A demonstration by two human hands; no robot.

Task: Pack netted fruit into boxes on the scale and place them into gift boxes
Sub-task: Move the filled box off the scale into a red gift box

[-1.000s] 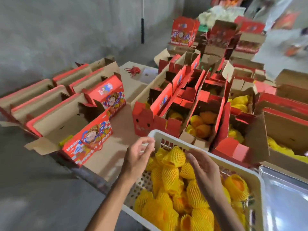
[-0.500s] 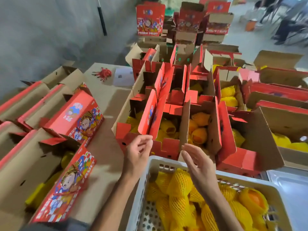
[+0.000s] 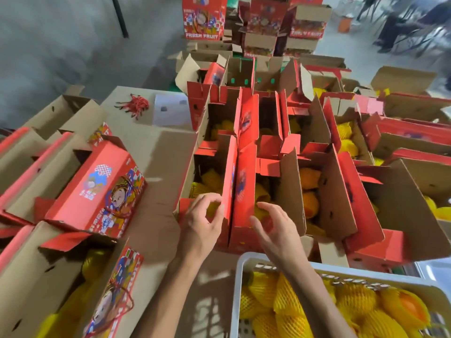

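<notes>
Both hands loose, holding nothing | cardboard-covered table | grey wall

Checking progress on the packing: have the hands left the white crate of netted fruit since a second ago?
Yes. Both hands, left and right, went forward from over the crate to the red boxes.

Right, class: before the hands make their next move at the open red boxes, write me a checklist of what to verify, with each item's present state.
1. Left hand free of fruit: ok.
2. Right hand free of fruit: ok.
3. Red flaps between the two near boxes upright: ok.
4. Fruit already in the near-left box: ok.
5. That box full: cannot tell.
6. Netted fruit left in the white crate: ok.
</notes>
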